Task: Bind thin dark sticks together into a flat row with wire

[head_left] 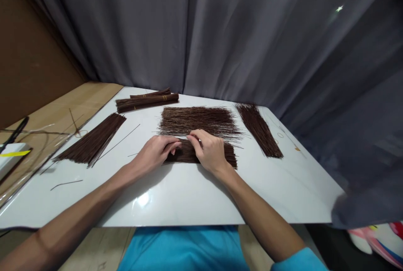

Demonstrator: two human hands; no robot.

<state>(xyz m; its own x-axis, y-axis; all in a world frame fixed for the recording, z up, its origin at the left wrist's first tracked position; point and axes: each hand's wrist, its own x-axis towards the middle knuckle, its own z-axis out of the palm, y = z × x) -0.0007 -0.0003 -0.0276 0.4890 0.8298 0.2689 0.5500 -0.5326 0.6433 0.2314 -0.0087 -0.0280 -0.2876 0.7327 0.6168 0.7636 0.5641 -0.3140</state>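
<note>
My left hand [157,150] is closed in a pinch over the left part of a near pile of thin dark brown sticks [231,155]. My right hand [209,148] pinches too, thumb against fingers, above the middle of that pile. The two sets of fingertips are close together. Whatever is between them is too thin to make out. Just beyond my hands lies a wider, loosely spread pile of brown sticks [198,119], its ends uneven on the right.
Tied stick bundles [147,101] lie at the back left. Another stick pile [92,140] is fanned out at left, and one [260,130] slants at right. Loose single sticks [66,184] and rubber bands [280,135] dot the white table [277,195]. Cardboard [100,90] borders it at left.
</note>
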